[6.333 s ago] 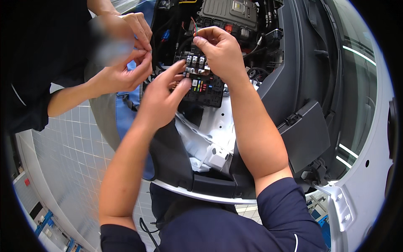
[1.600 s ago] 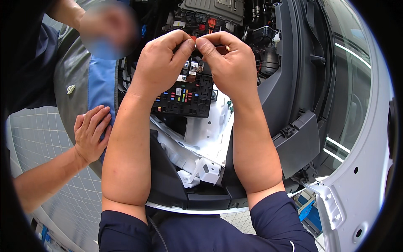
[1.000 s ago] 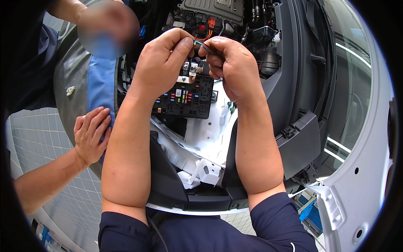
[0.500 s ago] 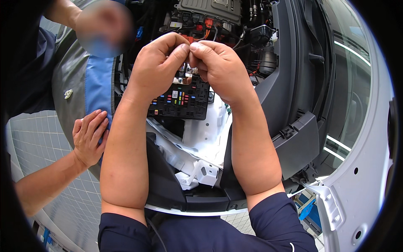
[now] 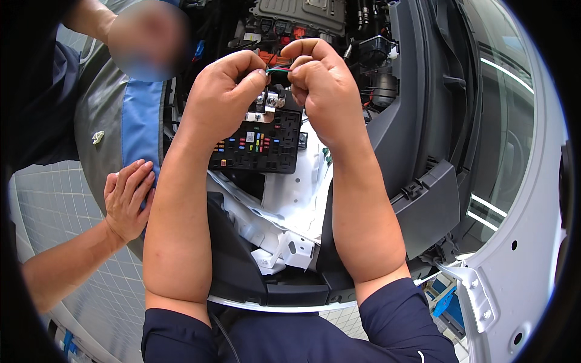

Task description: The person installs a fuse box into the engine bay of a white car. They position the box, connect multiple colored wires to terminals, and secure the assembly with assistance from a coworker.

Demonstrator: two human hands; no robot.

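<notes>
Thin wires (image 5: pixel 279 69), green, red and dark, stretch between my two hands over the engine bay. My left hand (image 5: pixel 227 91) pinches their left end between thumb and forefinger. On the other side, my right hand (image 5: pixel 324 85) grips the wires with thumb and curled fingers, its index finger raised and bent. Just below my hands lies the black fuse box (image 5: pixel 281 145), set with small coloured fuses. Metal terminals (image 5: pixel 273 98) show at its upper end. What the wires lead to is hidden behind my fingers.
A grey finned metal housing (image 5: pixel 299 15) and orange connectors (image 5: pixel 275 58) lie beyond my hands. At the left, another person's hand (image 5: pixel 130 196) rests on a grey and blue fender cover (image 5: pixel 140 121). Black trim (image 5: pixel 423 206) and the windscreen (image 5: pixel 508 133) are at the right.
My hands have drawn apart from fingertips nearly touching, and the coloured wires now show between them. My right index finger has lifted. The other person's lower hand stays in place.
</notes>
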